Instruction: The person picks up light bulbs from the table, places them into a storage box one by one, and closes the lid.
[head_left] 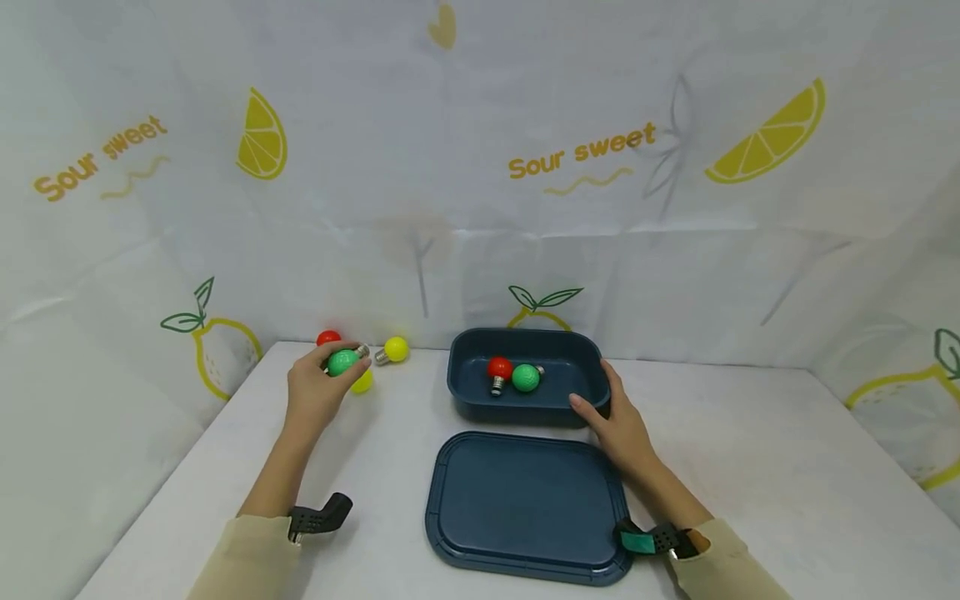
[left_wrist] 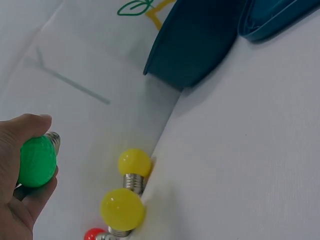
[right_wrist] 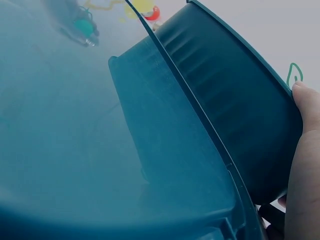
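Observation:
A green light bulb (head_left: 343,362) with a metal screw base is pinched between the thumb and fingers of my left hand (head_left: 318,387), raised over the table's back left. Close by are a red bulb (head_left: 328,337) and two yellow bulbs (head_left: 396,349), one of them partly behind the hand. My right hand (head_left: 624,421) grips the right end of a dark blue box (head_left: 480,410), thumb at its front rim. Inside that open box lie a red bulb (head_left: 499,368) and a green bulb (head_left: 526,378). In the left wrist view the held green bulb (left_wrist: 38,161) shows its base pointing up.
A dark blue lid (head_left: 528,508) lies flat on the white table (head_left: 375,467) in front of the box. Behind the box rises a white cloth (head_left: 420,183) printed with lemons. Each wrist wears a black strap (head_left: 318,517).

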